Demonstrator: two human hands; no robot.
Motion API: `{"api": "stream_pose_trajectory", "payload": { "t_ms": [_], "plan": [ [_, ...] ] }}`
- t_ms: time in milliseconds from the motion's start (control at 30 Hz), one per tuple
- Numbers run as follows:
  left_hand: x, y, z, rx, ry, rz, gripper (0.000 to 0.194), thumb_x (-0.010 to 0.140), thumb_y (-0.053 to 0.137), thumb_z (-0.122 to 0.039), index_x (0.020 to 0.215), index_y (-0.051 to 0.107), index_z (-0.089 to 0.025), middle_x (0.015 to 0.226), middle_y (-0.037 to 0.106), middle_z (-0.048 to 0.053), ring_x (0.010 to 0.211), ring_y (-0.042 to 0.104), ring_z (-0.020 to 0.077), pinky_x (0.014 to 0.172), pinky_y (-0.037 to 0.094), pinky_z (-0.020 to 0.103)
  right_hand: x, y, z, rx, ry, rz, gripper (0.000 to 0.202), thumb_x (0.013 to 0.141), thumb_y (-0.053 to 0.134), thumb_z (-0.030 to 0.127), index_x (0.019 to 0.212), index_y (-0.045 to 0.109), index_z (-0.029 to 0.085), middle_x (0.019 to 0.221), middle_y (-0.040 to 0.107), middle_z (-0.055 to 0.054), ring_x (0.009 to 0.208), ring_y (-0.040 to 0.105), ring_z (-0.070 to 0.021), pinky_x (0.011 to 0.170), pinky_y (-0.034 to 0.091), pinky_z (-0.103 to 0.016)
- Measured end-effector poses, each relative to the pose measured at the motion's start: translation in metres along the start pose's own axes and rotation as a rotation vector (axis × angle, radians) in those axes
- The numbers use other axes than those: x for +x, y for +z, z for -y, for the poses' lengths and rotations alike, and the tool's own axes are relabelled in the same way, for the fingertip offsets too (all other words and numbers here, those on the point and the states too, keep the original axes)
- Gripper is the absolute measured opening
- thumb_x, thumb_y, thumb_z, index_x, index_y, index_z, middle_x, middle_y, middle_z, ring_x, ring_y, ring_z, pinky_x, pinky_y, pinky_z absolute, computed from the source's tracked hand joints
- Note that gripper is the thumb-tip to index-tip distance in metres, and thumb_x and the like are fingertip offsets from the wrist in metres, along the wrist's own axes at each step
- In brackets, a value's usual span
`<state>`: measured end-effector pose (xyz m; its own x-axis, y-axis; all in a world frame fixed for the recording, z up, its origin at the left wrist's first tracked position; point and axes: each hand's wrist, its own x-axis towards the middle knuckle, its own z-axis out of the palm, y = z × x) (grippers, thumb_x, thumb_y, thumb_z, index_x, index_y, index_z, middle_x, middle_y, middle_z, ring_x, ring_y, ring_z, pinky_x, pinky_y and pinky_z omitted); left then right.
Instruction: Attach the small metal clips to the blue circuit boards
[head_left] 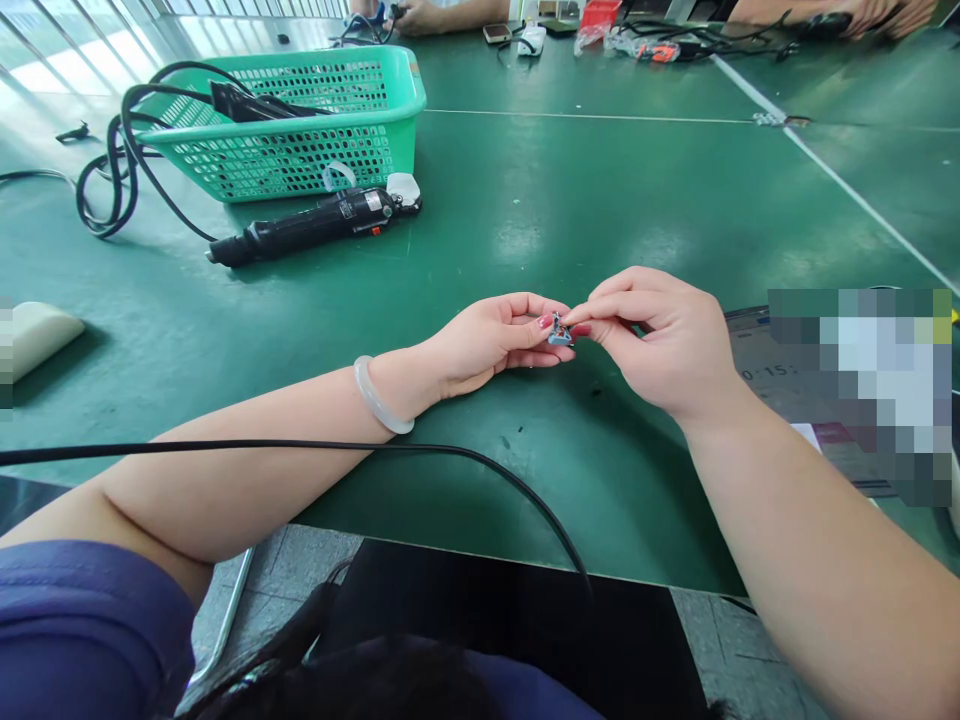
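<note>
Small blue-and-metallic part [559,332], one, detail too fine to identify; location: nearer the wearer than the green basket [401,145] and to its right, raised over the green table [480,240]. Left hand [499,338], palm turned up: part gripped between thumb and fingertips, at the outer end of the fingers, well clear of the palm. Right hand [664,335]: thumb and forefinger closed in a pinch on the part's right side, farther right of the basket than the left hand. Step in hand, as judged: close two-handed fingertip work on the part; any further adjustment would call for a steady left hold and small right-finger movements. Black power tool [315,228], one, untouched, lying just before the basket's near wall. White bangle [369,390], one, on the left wrist, nearer the wearer than the basket.
</note>
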<state>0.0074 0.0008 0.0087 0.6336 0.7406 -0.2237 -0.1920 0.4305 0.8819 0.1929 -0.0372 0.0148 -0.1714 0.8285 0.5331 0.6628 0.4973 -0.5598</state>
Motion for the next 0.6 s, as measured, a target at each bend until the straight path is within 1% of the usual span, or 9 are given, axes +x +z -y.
{"api": "stream_pose_trajectory", "payload": {
  "t_ms": [67,133,200,267,367,433,533,600],
  "plan": [
    [0.001,0.0,-0.001,-0.02,0.022,-0.064,0.005,0.09,0.059,-0.01,0.091,0.063,-0.012,0.084,0.07,0.004,0.074,0.07,0.0111,0.089,0.054,0.033,0.0,-0.001,0.002,-0.02,0.045,-0.008,0.017,0.087,0.062,0.024,0.082,0.077,0.03,0.086,0.069,-0.003,0.078,0.062,-0.0198,0.066,0.048,-0.036],
    [0.002,-0.001,-0.001,-0.051,0.06,-0.17,0.005,0.089,0.058,-0.009,0.09,0.061,-0.013,0.081,0.069,0.003,0.074,0.069,0.0099,0.089,0.054,0.031,0.001,-0.001,0.002,-0.022,0.081,-0.008,0.015,0.086,0.062,0.025,0.083,0.077,0.029,0.085,0.068,-0.004,0.077,0.061,-0.0196,0.063,0.046,-0.035],
    [0.004,-0.003,-0.002,-0.089,0.102,-0.286,0.006,0.089,0.057,-0.008,0.092,0.06,-0.013,0.078,0.068,0.001,0.073,0.069,0.0091,0.09,0.054,0.03,0.001,0.0,0.001,-0.028,0.109,0.064,0.012,0.083,0.065,0.025,0.082,0.077,0.027,0.084,0.068,-0.003,0.07,0.058,-0.0174,0.06,0.044,-0.033],
    [0.006,-0.005,-0.002,-0.113,0.135,-0.362,0.011,0.09,0.055,-0.007,0.097,0.06,-0.014,0.077,0.067,0.0,0.074,0.068,0.0087,0.09,0.053,0.029,0.001,0.004,-0.001,-0.053,0.109,0.195,0.007,0.08,0.07,0.024,0.081,0.077,0.026,0.084,0.068,-0.002,0.065,0.055,-0.015,0.059,0.043,-0.032],
    [0.007,-0.008,-0.002,-0.111,0.161,-0.375,0.018,0.09,0.053,-0.006,0.103,0.063,-0.014,0.08,0.067,0.001,0.075,0.066,0.0082,0.091,0.053,0.028,0.001,0.013,-0.002,-0.123,0.077,0.361,0.007,0.08,0.07,0.023,0.084,0.076,0.024,0.089,0.068,-0.002,0.07,0.058,-0.0149,0.064,0.044,-0.032],
    [0.008,-0.008,-0.001,-0.099,0.165,-0.362,0.018,0.089,0.054,-0.006,0.102,0.065,-0.013,0.083,0.067,0.002,0.077,0.066,0.0081,0.092,0.052,0.028,0.001,0.019,-0.001,-0.165,0.074,0.416,0.009,0.083,0.067,0.021,0.083,0.075,0.023,0.09,0.069,-0.002,0.077,0.06,-0.0163,0.069,0.046,-0.032],
    [0.008,-0.008,0.0,-0.079,0.165,-0.351,0.018,0.088,0.056,-0.005,0.101,0.066,-0.012,0.085,0.069,0.002,0.079,0.067,0.008,0.092,0.052,0.027,0.002,0.023,0.001,-0.191,0.094,0.443,0.017,0.086,0.06,0.016,0.077,0.072,0.022,0.088,0.069,-0.002,0.083,0.062,-0.0177,0.074,0.046,-0.033],
    [0.008,-0.008,0.001,-0.055,0.163,-0.344,0.019,0.085,0.058,-0.002,0.101,0.066,-0.011,0.085,0.07,0.003,0.08,0.067,0.008,0.093,0.051,0.028,0.003,0.022,0.002,-0.172,0.1,0.404,0.019,0.086,0.058,0.014,0.074,0.071,0.021,0.087,0.069,-0.002,0.082,0.062,-0.018,0.073,0.046,-0.033]
  ]
}}
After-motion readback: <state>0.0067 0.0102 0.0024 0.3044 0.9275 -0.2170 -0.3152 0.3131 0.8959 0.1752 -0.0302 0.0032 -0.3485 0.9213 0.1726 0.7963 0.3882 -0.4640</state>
